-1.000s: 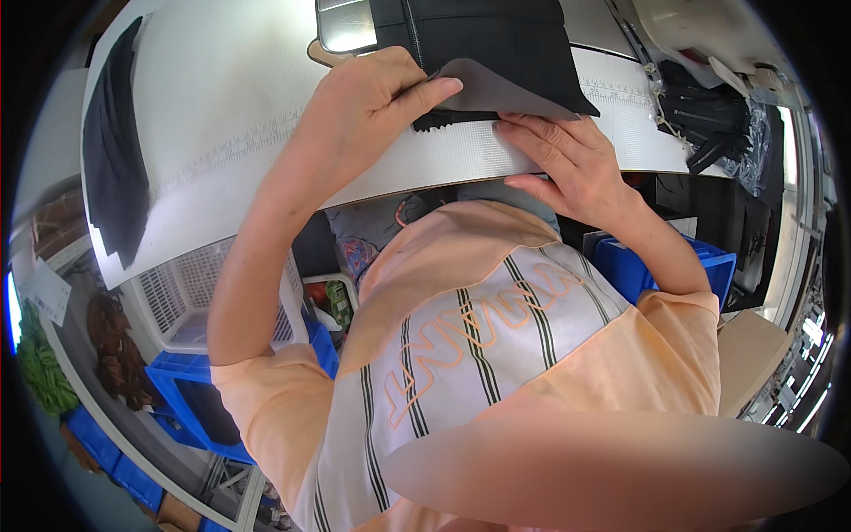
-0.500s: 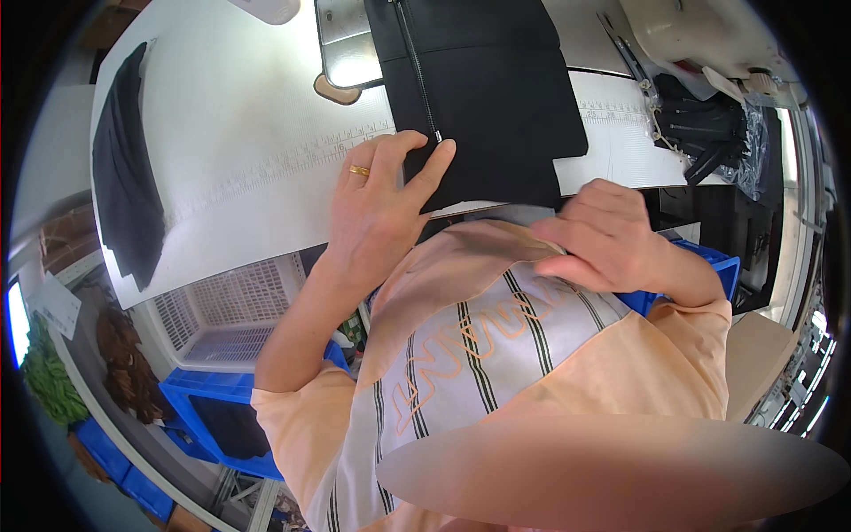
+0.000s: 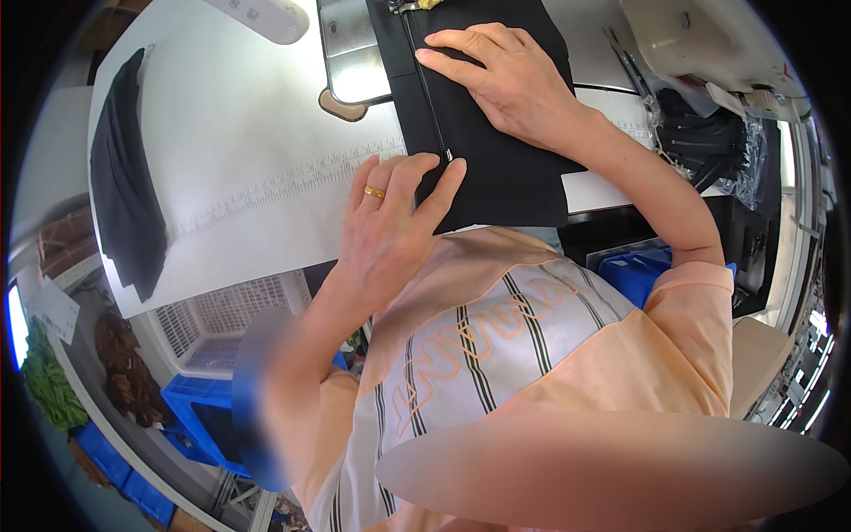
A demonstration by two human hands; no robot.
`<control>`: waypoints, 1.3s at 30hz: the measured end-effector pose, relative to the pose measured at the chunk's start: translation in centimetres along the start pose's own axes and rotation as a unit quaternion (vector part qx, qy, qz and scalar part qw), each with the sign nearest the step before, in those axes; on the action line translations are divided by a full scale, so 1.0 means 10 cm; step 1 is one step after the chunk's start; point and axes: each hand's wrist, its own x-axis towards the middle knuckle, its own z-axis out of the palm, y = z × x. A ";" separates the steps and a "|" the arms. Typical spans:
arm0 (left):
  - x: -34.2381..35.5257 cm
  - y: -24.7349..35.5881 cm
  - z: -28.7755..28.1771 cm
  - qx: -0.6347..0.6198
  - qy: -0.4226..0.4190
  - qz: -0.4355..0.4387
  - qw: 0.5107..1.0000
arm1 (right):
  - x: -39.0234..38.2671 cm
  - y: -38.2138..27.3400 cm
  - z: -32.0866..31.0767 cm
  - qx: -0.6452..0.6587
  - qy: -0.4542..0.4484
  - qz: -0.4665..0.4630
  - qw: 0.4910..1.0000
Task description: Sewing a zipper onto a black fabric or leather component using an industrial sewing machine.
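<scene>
A black fabric piece (image 3: 505, 182) lies over the white table edge, with a black zipper (image 3: 427, 102) running lengthwise along its left part. My left hand (image 3: 390, 199), a gold ring on one finger, rests at the zipper's near end. Its thumb and index fingertip are apart, on either side of a small silver zipper end piece (image 3: 448, 155). Farther up, my right hand (image 3: 514, 84) lies flat on the fabric with fingers stretched toward the zipper. A metal presser foot (image 3: 405, 7) sits over the zipper's far end at the top edge.
A shiny metal machine plate (image 3: 355, 53) is left of the fabric. Dark cloth (image 3: 128, 182) drapes over the white table's (image 3: 239, 115) left edge. Black zippers (image 3: 700, 133) are bundled at the right. A white basket (image 3: 222, 310) and blue crates (image 3: 199, 408) stand below.
My right hand has moved up from near the table edge onto the fabric. The fabric and my left hand have shifted slightly nearer to me. The presser foot has come into view.
</scene>
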 end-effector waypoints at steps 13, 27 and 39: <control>0.01 -0.08 -0.19 -0.037 -0.066 -0.003 0.997 | -0.50 -0.48 -0.28 0.115 -0.024 -0.029 0.993; 0.60 -0.85 -0.12 -0.033 -0.018 -0.001 0.999 | -0.42 -0.51 -0.35 0.124 -0.051 -0.056 0.989; 0.67 -0.87 -0.13 -0.016 -0.020 0.000 1.000 | -0.36 -0.43 -0.32 0.129 -0.044 -0.049 0.989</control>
